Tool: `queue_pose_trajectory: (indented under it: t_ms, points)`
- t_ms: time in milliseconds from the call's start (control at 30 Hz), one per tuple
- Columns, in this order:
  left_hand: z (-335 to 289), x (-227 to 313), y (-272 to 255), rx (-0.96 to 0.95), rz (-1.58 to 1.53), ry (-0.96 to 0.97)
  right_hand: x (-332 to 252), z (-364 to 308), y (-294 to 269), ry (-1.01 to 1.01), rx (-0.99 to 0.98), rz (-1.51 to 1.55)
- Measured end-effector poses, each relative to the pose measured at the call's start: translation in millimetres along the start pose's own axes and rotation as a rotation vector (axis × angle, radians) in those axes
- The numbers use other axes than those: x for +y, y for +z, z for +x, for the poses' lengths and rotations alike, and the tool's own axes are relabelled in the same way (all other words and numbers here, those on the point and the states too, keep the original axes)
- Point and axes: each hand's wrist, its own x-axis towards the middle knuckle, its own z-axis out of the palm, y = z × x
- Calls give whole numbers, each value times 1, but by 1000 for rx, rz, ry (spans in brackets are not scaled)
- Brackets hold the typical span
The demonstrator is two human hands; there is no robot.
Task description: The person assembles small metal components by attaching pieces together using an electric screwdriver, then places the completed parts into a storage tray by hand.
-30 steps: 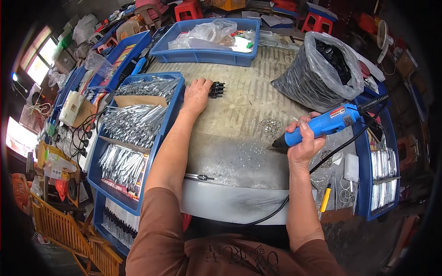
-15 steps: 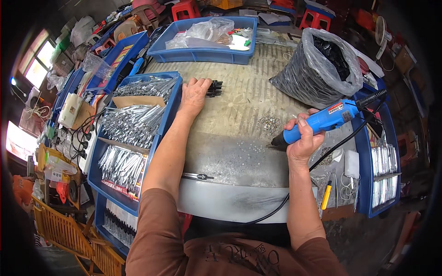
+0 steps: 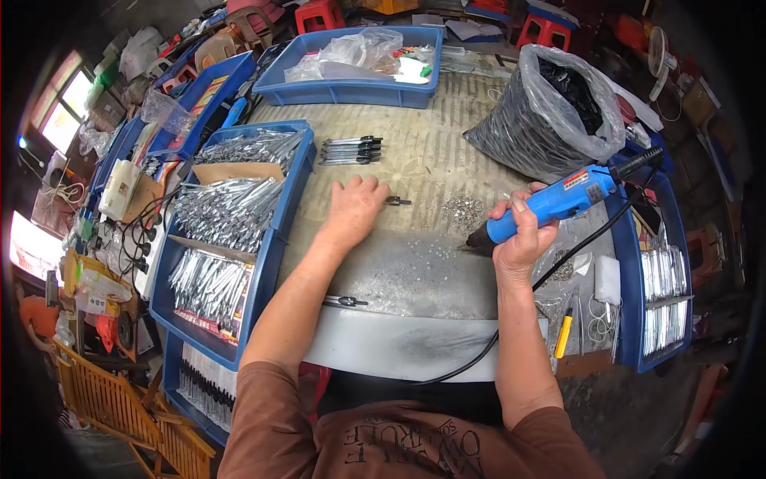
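Crowding the table (image 3: 391, 283): what?

"Left side, a blue tray (image 3: 294, 191), split by card dividers, full of metal parts, close beside the left forearm. Far edge, a back tray (image 3: 343, 94) with plastic bags in it. Far right, a clear sack (image 3: 519, 120) of black parts, just beyond the driver (image 3: 550, 209)."

And between the hands?

"Heap of small bits (image 3: 463, 214), more strewn on its near side. Cord (image 3: 558, 267) hangs from the driver's rear, passes under the right forearm and over the table's near edge."

Left hand (image 3: 357, 209)?

"Arm reaching forward, palm down, fingers bent. One rod (image 3: 396, 201) shows its dark end past the fingers, right side. Pinched or merely covered: can't tell."

Other rods?

"A row (image 3: 351, 152) beyond that hand, near the tray, dark ends to the right. More by the near edge, partly behind the left forearm."

Right hand (image 3: 524, 239)?

"Wrapped round the driver's body, forearm running straight out from the person. Driver slants, rear up to the right, nose down beside the heap. Nose touching the table: can't tell."
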Motion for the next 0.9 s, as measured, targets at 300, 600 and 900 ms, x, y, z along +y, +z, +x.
queue_pose_trajectory:
  t_ms: [300, 600, 900]
  points:
    - [55, -67, 10, 145, -139, -256, 2, 0, -1, 16, 7, 48]
    - [71, -85, 35, 118, 8, -132, 4, 3, -3, -1, 11, 93]
    - [68, -84, 36, 144, -14, -52, 2, 1, -2, 3, 21, 65]
